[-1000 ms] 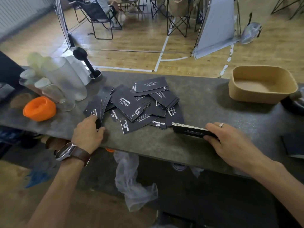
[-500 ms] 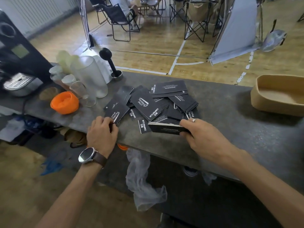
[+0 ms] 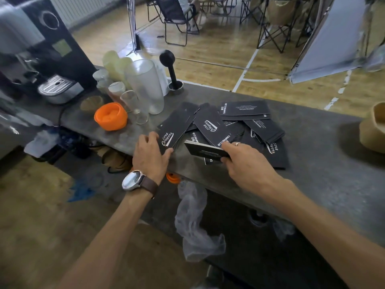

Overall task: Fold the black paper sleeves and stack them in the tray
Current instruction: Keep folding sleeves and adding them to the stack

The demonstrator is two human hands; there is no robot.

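A person works at a grey counter (image 3: 312, 163) strewn with black sleeves (image 3: 245, 122), which lie flat in a loose, overlapping pile near the front edge, their long axes running every which way. The right hand (image 3: 243, 161), a ring on one finger, grips a neat stack (image 3: 205, 152) of sleeves between thumb and curled fingers; the stack stands on its long edge at the pile's front, long axis roughly along the counter's front edge, white edges facing up and left. The left hand (image 3: 151, 154), with a watch (image 3: 133, 180) at the wrist, holds the near end of a fanned bundle (image 3: 177, 128) at the pile's left side, thumb pressed to it; that bundle's long axis runs from the front edge away and to the right. The tan tray (image 3: 373, 130) sits at the counter's right end, well apart from the pile. An orange cup (image 3: 110, 115) and clear glasses (image 3: 143, 86) stand towards the left end.
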